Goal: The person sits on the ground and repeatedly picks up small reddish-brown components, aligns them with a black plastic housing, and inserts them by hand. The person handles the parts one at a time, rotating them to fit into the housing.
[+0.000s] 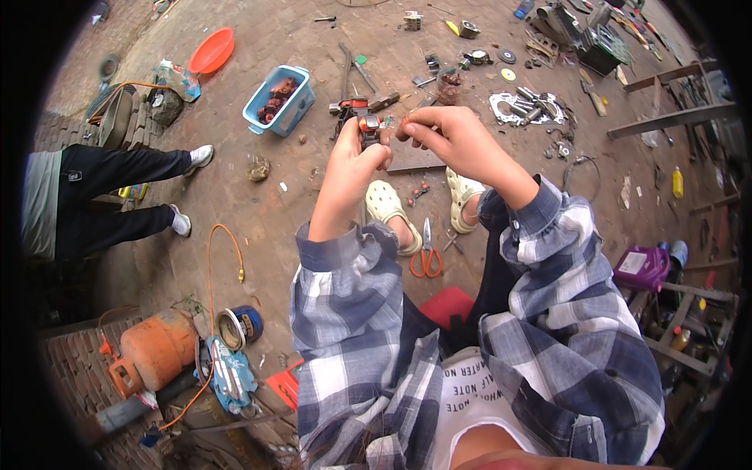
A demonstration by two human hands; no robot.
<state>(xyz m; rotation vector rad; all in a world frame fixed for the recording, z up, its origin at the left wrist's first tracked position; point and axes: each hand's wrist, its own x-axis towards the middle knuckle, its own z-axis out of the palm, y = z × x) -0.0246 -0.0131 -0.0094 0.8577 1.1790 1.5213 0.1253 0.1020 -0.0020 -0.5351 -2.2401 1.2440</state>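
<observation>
Reddish part (370, 125) partly hidden by left hand (351, 163); standing person (117, 168) cut off

Dark capitals (468, 385) cross the white shirt (479, 406); the label (633, 262) on the purple jug (656, 266) is unreadable

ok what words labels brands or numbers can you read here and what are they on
White shirt: rows of dark print, partly legible, which I won't copy out.
Purple jug: white label, too small to read.
Dark trousers: small pale mark, too small to read.
</observation>
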